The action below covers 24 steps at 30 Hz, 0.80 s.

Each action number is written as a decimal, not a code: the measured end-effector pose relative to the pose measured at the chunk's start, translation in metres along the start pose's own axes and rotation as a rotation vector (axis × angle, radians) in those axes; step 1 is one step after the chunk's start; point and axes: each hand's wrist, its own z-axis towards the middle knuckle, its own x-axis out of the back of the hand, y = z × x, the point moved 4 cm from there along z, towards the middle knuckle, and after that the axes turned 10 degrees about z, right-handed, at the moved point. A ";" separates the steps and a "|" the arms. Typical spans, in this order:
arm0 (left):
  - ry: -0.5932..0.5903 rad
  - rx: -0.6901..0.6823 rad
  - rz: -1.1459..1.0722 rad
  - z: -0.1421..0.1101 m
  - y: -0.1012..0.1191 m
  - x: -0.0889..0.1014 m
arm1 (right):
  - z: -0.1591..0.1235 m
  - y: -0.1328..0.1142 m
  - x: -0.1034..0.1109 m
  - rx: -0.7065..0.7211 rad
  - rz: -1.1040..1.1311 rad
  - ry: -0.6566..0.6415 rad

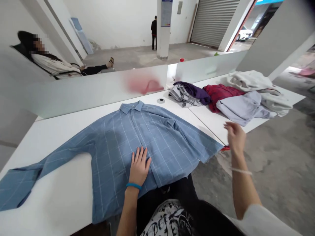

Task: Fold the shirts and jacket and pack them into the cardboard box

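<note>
A blue shirt (118, 141) with thin white check lines lies spread front up on the white table, collar towards the far side. One sleeve stretches to the left, its cuff end folded over; the other reaches the table's right front edge. Flat on the lower front near the button placket rests my left hand (139, 167), fingers spread. My right hand (235, 136) is raised just beyond the right cuff, apart from the cloth. Its fingers are loosely bent and a little blurred, with nothing visible in them.
Crumpled clothes lie at the right: a grey and purple pile (190, 93), a dark red garment (221, 95), a pale lavender one (240, 106) and whitish ones (251, 80). A frosted divider (98, 90) runs along the back. Beyond it, one person (56, 64) reclines and another (154, 31) stands.
</note>
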 end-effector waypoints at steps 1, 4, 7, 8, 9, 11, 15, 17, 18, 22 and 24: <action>-0.006 -0.016 -0.005 -0.006 0.001 0.002 | -0.018 0.038 0.024 -0.115 0.130 0.202; -0.024 -0.064 0.019 -0.034 0.008 0.012 | -0.080 0.152 0.036 -0.562 0.447 0.366; -0.019 -0.095 0.071 -0.070 0.020 0.022 | -0.129 0.222 -0.001 -0.818 0.648 0.190; -0.013 -0.101 0.084 -0.080 0.025 0.024 | -0.139 0.232 -0.016 -0.842 0.724 0.134; -0.010 -0.103 0.094 -0.088 0.028 0.026 | -0.145 0.237 -0.029 -0.837 0.797 0.098; -0.008 -0.099 0.108 -0.100 0.032 0.028 | -0.146 0.235 -0.049 -0.789 0.966 0.101; -0.008 -0.062 0.126 -0.109 0.031 0.032 | -0.125 0.220 -0.070 -0.810 1.330 0.121; -0.002 -0.055 0.122 -0.113 0.027 0.035 | -0.117 0.217 -0.078 -0.930 1.377 0.046; 0.000 -0.059 0.115 -0.115 0.024 0.037 | -0.116 0.218 -0.081 -1.005 1.347 0.022; 0.000 -0.041 0.033 -0.117 0.008 0.047 | -0.134 0.215 -0.099 -1.256 1.236 0.026; -0.011 -0.001 -0.009 -0.107 0.002 0.053 | -0.144 0.206 -0.111 -1.268 1.287 0.003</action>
